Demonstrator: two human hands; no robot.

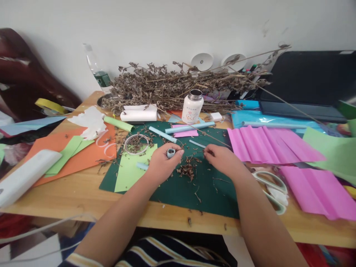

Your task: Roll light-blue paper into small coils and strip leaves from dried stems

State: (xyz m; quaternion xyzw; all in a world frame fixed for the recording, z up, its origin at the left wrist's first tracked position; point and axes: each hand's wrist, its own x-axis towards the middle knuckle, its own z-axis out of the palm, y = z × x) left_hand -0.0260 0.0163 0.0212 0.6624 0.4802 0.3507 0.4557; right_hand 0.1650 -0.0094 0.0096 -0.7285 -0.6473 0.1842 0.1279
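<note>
My left hand (162,163) is closed around a rolled light-blue paper tube (170,152), its open end facing up between thumb and fingers. My right hand (222,159) is pinched on a thin dried twig (207,136) that runs up toward the back. Both hands rest over a dark green cutting mat (178,189) strewn with dried plant crumbs (187,168). More rolled blue tubes (189,127) lie on the mat beyond my hands, beside a pink paper slip (185,132).
A heap of dried branches (178,85) lies at the back, with a white bottle (192,106) in front. Pleated pink paper (267,142) and scissors (271,185) are on the right. Orange and green sheets (72,152), a tape ring (136,144) and a laptop (306,85) surround the mat.
</note>
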